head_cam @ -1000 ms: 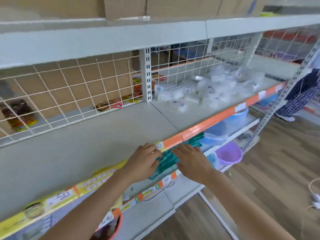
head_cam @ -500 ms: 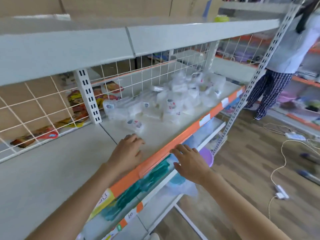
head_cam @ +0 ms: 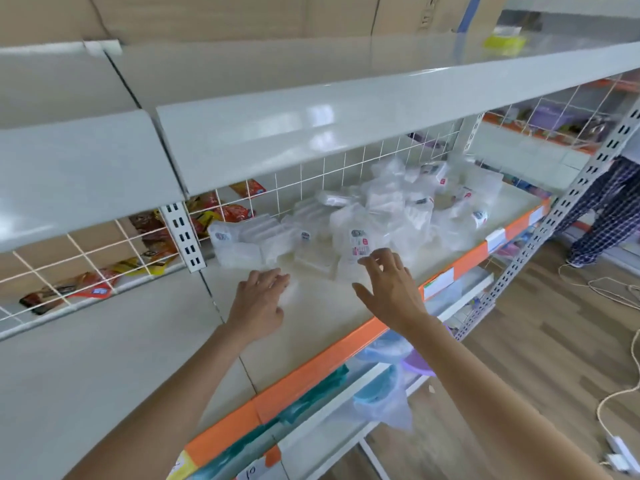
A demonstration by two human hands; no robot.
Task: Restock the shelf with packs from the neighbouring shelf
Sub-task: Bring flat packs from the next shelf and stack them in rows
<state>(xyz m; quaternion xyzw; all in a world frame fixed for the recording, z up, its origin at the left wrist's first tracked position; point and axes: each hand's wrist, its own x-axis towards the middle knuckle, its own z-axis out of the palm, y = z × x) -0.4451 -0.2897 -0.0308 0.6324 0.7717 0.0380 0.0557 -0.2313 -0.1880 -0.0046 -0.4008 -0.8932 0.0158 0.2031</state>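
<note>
A heap of clear plastic packs with small printed labels lies on the right-hand shelf, which has an orange front strip. My left hand hovers over the bare shelf just short of the nearest packs, fingers relaxed and holding nothing. My right hand reaches over the front edge with spread fingers, its tips at the nearest labelled pack, gripping nothing. The left-hand shelf is a bare grey surface.
A white wire grid backs both shelves, with red and yellow snack bags behind it. A grey shelf overhangs above. Below lie teal packs and bagged bowls. A person in checked trousers stands right; cables cross the floor.
My view has swung right from the bare shelf to the pack-filled one. Both hands left the teal packs on the lower shelf, rose over the orange strip and reached toward the clear packs.
</note>
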